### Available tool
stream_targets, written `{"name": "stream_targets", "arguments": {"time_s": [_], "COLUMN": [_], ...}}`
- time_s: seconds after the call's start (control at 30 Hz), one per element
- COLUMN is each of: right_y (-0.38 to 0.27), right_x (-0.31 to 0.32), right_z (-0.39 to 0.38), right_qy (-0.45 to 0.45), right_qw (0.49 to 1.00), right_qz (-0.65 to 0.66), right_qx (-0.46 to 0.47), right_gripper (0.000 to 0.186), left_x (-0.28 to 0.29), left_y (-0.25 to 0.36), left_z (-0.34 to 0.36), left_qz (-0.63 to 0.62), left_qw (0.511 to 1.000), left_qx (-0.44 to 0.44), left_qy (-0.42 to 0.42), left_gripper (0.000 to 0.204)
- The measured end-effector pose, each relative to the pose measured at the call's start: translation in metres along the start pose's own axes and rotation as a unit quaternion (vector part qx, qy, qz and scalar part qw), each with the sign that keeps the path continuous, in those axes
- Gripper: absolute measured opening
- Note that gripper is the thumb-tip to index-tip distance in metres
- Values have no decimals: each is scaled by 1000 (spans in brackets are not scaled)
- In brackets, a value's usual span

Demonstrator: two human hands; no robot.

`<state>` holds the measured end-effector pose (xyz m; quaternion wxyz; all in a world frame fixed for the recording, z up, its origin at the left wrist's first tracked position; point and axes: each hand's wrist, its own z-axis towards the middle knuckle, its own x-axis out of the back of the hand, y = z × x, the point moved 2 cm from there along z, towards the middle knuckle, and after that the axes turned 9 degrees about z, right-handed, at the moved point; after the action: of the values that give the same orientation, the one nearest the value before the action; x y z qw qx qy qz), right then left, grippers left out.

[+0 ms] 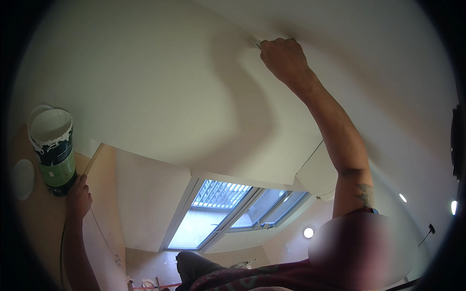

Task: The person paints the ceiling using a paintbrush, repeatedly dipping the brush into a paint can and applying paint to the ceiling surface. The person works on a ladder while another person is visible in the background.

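Because our right grip [285, 59] is clenched round a slim tool [257, 44] with only a sliver of it showing, we cannot tell whether it is a brush or a blade. Its end stands at the join [228, 20] where the yellowish painted face [160, 87] meets the whiter one [378, 77], and the step in hand looks to us like fine work along that line. To do it well, we should move from the whole right arm [335, 114] in light, even strokes and load little, so that nothing strays past the line. That arm throws a broad shadow [255, 104] on the yellowish face, so we had better check the edge from its lit side. Farther out, our left grip [79, 198] sits at the foot of a streaked paint tub [57, 169]; we cannot tell whether it bears the weight or only rests there. Either way, we want the tub's mouth level. Beside the tub is a white disc [23, 179].
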<state>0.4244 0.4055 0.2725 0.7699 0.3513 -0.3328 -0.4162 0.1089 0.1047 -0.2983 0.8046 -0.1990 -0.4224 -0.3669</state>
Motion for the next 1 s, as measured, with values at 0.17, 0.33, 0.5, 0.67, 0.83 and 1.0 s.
{"name": "stream_targets", "arguments": {"time_s": [0.17,0.33,0.5,0.67,0.83,1.0], "right_y": [2,4,9,14,16,19], "right_x": [1,3,0,-6,-8,-5], "right_z": [-2,-8,-12,-18,-21,-26], "right_qy": [-42,-38,-24,4,1,-41], "right_qw": [999,999,1000,1000,1000,999], "right_qz": [9,12,2,-8,-4,3], "right_qx": [-17,-9,-7,3,-6,-15], "right_gripper": [19,18,18,19,19,19], "left_x": [-3,2,-4,-7,-6,4], "left_y": [-1,1,-2,-3,-2,1], "left_z": [0,0,0,-1,0,0], "left_qz": [1,-5,-5,-9,-8,-1], "left_qw": [1000,1000,1000,1000,1000,1000], "left_qx": [1,4,2,-2,2,9], "left_qy": [7,7,14,22,17,-12], "left_gripper": [25,26,26,25,25,27]}}
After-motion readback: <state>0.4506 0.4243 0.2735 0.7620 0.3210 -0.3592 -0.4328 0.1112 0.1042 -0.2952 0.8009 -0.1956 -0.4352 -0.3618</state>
